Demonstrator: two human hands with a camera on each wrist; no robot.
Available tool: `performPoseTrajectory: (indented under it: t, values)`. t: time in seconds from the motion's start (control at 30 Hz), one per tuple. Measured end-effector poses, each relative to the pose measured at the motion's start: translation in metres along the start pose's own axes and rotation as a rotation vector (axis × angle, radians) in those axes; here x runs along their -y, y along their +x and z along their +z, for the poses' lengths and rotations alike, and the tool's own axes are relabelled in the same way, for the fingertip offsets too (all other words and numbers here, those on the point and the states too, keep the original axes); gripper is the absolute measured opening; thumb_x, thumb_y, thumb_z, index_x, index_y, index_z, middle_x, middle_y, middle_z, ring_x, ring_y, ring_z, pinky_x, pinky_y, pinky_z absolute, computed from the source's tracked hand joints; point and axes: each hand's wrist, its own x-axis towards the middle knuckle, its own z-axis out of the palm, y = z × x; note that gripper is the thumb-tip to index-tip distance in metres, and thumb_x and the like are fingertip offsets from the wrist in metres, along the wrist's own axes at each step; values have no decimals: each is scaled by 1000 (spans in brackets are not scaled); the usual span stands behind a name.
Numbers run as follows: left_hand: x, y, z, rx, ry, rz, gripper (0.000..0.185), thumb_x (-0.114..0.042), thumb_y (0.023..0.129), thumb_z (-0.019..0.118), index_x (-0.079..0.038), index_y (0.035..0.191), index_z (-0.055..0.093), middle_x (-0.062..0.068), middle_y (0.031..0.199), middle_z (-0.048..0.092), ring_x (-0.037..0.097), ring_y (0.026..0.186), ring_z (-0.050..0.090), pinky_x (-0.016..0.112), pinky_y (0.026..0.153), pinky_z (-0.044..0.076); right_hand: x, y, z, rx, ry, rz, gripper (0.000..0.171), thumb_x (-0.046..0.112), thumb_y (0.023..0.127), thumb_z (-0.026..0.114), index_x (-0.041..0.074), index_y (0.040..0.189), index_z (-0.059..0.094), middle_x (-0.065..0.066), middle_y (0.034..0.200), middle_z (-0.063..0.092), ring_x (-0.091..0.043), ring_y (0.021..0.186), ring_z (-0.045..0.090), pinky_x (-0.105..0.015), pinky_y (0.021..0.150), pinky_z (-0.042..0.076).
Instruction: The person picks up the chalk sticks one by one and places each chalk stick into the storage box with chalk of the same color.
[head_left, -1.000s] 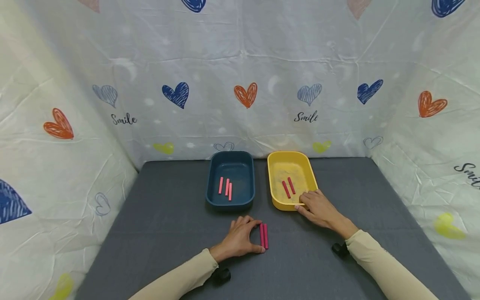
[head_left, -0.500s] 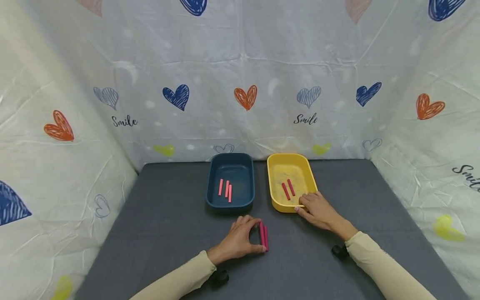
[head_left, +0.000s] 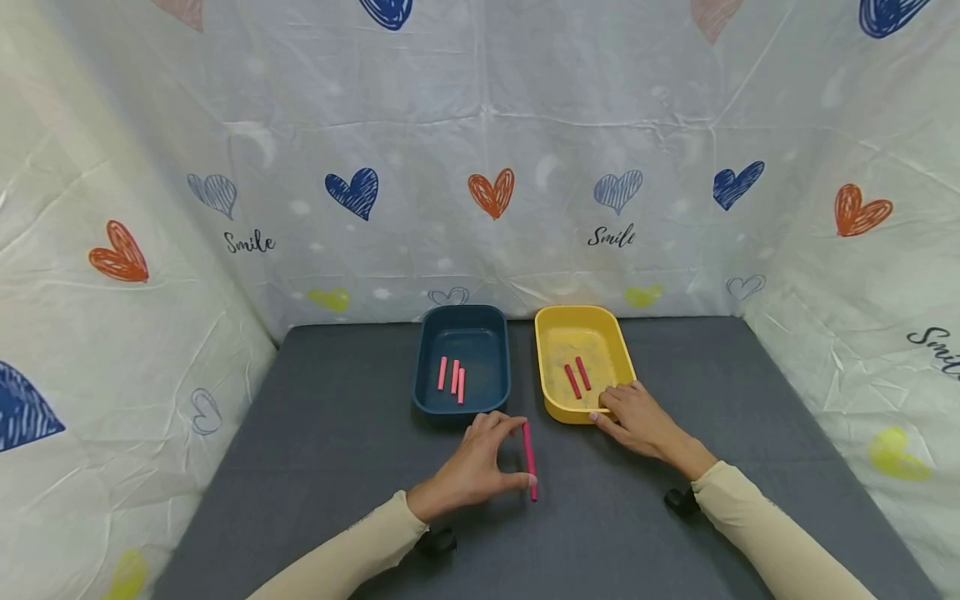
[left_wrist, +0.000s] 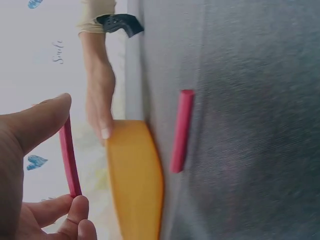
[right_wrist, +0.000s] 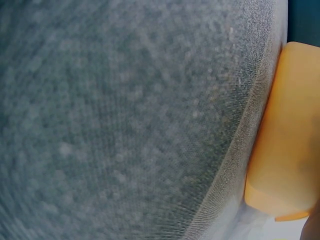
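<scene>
My left hand (head_left: 476,467) pinches a dark pink chalk stick (left_wrist: 69,160) by its two ends, between thumb and fingertips, raised off the table. A second dark pink chalk stick (left_wrist: 182,132) lies on the grey cloth; in the head view it is mostly hidden behind the held one. My right hand (head_left: 639,418) grips the near right corner of a yellow tray (head_left: 566,414), thumb outside the rim and fingers over it. Inside that tray are two dark pink chalk sticks (head_left: 577,377). The right wrist view shows the tray's outer wall (right_wrist: 285,140).
Left of the yellow tray stands a dark blue tray (head_left: 461,323) with three light pink chalk sticks (head_left: 454,377). Both trays sit at the back of the grey table (head_left: 337,417). A white curtain (head_left: 420,100) printed with hearts hangs behind and at both sides.
My left hand has lifted one of the two table sticks and moved slightly toward the trays with it. The other stick stays on the cloth. The right hand stays on the yellow tray.
</scene>
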Motion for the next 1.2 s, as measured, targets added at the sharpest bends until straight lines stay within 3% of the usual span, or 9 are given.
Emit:
performPoseTrajectory:
  t: [0.27, 0.77, 1.2]
  values:
    - [-11, 10, -12, -30, -22, 9, 82, -49, 75, 82, -20, 144, 48, 3, 126, 50, 14, 109, 39, 37, 87, 46, 0, 1, 0, -5, 1, 5, 22, 37, 98, 58, 22, 83, 54, 10, 71, 46, -10, 69, 45, -33, 79, 33]
    - [-26, 46, -34, -115, -43, 34, 83, -50, 76, 81, -21, 145, 45, 3, 126, 48, 19, 118, 42, 44, 96, 49, 1, 2, -3, -3, -5, -4, 22, 36, 97, 59, 21, 82, 54, 10, 71, 46, -12, 71, 47, -32, 77, 31]
    - [-28, 79, -37, -98, -108, 62, 83, -45, 79, 79, -16, 147, 43, 9, 131, 48, 26, 120, 43, 46, 98, 49, 1, 1, -3, 4, -3, -8, 22, 37, 98, 58, 22, 82, 53, 11, 72, 46, -12, 72, 48, -31, 77, 30]
